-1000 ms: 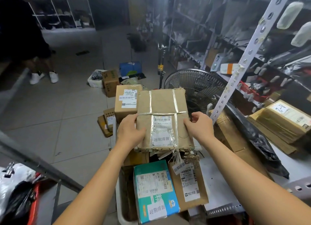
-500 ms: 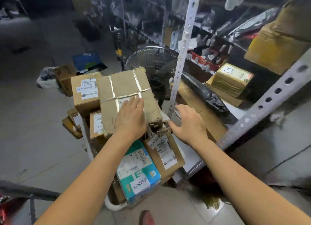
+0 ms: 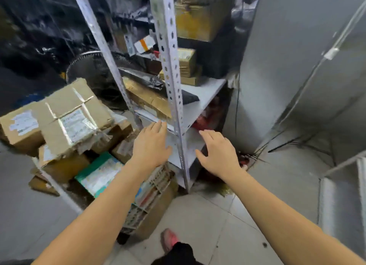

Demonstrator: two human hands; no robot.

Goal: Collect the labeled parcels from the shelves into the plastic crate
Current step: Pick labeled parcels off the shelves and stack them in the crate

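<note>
Brown cardboard fills the left of my view. A taped parcel (image 3: 73,116) with a white label lies tilted on top of the heap in the crate (image 3: 152,191). Only the crate's white ribbed wall shows, at the near right, below my left forearm. A teal parcel (image 3: 99,173) sits lower in the heap, partly covered by that arm. A labelled box (image 3: 19,128) lies at the far left, its corner cut off by the frame. Every label is too blurred to read.

My left hand (image 3: 151,145) is flat, fingers straight and close together, holding nothing. Its fingertips lie at the front edge of the shelf (image 3: 202,98), and I cannot tell whether they touch it. My right hand (image 3: 218,151) is just right of the grey post (image 3: 170,66), fingers relaxed and spread, empty, over a lower board (image 3: 193,145).

On the shelf, stacked parcels (image 3: 187,64) sit far back, partly hidden by the post. A black bag (image 3: 142,78) lies across flat cardboard to their left. A fan (image 3: 85,66) shows dimly beyond the rack. Something red under the shelf is too smeared to name. A pink shoe (image 3: 170,241) shows near the bottom on the tiled floor.
</note>
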